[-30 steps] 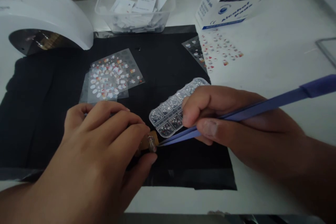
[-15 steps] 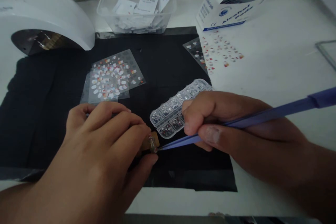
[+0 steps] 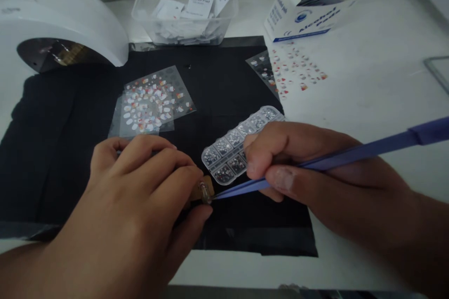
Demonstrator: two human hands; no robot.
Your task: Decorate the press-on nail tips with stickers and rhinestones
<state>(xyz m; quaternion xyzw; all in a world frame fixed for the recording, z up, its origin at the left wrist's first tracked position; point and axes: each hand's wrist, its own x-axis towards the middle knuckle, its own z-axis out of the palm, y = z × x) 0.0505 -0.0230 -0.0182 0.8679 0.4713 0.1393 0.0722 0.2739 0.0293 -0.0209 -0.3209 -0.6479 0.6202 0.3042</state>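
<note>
My left hand (image 3: 140, 196) is closed, its fingertips and thumb pinching a small tan holder with a clear nail tip (image 3: 205, 190) over the black mat (image 3: 52, 149). My right hand (image 3: 315, 173) grips blue tweezers (image 3: 351, 154) between thumb and forefinger. The tweezer points touch the nail tip. Just behind them lies a clear compartment box of rhinestones (image 3: 238, 142), partly hidden by my right fingers.
Nail sticker sheets lie on the mat (image 3: 154, 100) and at its right edge (image 3: 291, 67). A white nail lamp (image 3: 59, 23) stands far left. At the back are a clear tub of alcohol pads (image 3: 187, 9) and an open alcohol pad box (image 3: 305, 9).
Both hands hold nearly the same pose; the tweezers' far end has dropped slightly and the view has shifted a little.
</note>
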